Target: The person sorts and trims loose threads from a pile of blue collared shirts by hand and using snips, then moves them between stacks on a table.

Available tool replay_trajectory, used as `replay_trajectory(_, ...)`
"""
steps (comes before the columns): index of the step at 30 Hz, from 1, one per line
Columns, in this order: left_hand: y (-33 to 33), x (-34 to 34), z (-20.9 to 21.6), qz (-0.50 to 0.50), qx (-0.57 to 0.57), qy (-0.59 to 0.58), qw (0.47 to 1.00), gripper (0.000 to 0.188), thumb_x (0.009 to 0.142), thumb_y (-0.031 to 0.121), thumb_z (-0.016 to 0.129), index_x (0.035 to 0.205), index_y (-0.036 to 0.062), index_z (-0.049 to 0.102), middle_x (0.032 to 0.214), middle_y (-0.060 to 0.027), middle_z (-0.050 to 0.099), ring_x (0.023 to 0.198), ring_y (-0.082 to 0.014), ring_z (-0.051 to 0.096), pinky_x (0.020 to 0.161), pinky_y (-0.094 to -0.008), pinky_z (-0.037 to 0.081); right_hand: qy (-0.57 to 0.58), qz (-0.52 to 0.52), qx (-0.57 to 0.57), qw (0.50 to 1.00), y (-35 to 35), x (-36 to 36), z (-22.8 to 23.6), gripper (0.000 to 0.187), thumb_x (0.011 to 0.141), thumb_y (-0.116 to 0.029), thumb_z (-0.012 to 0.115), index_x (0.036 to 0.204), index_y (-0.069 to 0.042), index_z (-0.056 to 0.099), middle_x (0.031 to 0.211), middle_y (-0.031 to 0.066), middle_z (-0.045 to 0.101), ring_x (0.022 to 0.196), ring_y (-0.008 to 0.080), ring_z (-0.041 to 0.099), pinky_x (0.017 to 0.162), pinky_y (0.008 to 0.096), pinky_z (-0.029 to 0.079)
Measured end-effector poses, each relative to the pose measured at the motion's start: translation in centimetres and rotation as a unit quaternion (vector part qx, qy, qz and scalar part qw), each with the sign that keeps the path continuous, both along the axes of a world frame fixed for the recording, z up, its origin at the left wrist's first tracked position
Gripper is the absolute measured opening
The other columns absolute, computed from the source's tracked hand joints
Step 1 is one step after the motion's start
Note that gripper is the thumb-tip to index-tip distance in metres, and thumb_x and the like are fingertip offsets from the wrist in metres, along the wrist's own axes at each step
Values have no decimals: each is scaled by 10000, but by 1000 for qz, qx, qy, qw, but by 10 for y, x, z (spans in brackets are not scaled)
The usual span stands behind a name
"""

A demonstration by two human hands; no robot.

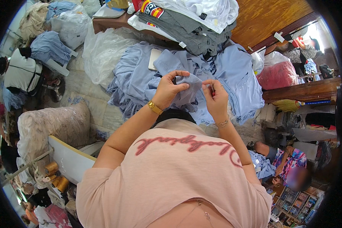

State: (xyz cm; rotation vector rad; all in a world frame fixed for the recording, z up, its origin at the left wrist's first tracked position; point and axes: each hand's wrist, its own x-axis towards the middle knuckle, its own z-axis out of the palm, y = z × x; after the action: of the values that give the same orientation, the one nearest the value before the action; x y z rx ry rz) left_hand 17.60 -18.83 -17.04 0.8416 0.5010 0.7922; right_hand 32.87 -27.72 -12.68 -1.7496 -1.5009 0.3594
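A piece of light blue cloth [194, 84] is stretched between my two hands, above my lap. My left hand [167, 90], with a gold watch at its wrist, is closed with the cloth between thumb and fingers. The thumb and forefinger of my right hand [216, 100] pinch at the cloth's right edge. A small red and dark tool [213, 92] shows inside the right hand; its kind is mostly hidden by the fingers. Beneath both hands lies a heap of light blue garments [135, 68], with a pale flat phone-like object [154, 59] on top.
Grey and white folded garments [186, 26] are stacked just beyond the heap. Clear plastic [102, 57] spreads to the left, near a large wrapped bundle [53, 121]. Thread cones [58, 182] stand at lower left. Another person [291, 163] sits at right with blue cloth.
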Motion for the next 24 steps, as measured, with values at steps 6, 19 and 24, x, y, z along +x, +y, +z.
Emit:
replay_trajectory(6,1,4,-2,-9,58,25,998,351,690,2,669,1030,9,583,937,-21,556,821,-76,494,716,-195,416,-49,93,106,989,19,-6,-4,83,790,-68,595,858,-21,585,792,91,530,593,201,503,543,266,415)
replay_trajectory(19,9,-2,1,-82,20,28,996,340,711,-1,657,1041,-10,574,983,-38,563,829,-83,538,731,-204,439,-32,68,1,997,6,15,3,142,832,-184,580,840,-43,569,698,70,511,595,204,515,524,297,408)
replay_trajectory(24,11,2,3,-61,41,29,997,299,731,19,651,1019,-15,576,959,-47,573,816,-91,544,726,-212,445,-120,101,47,987,6,16,17,231,774,-209,639,959,-88,572,838,88,522,642,224,562,582,309,461)
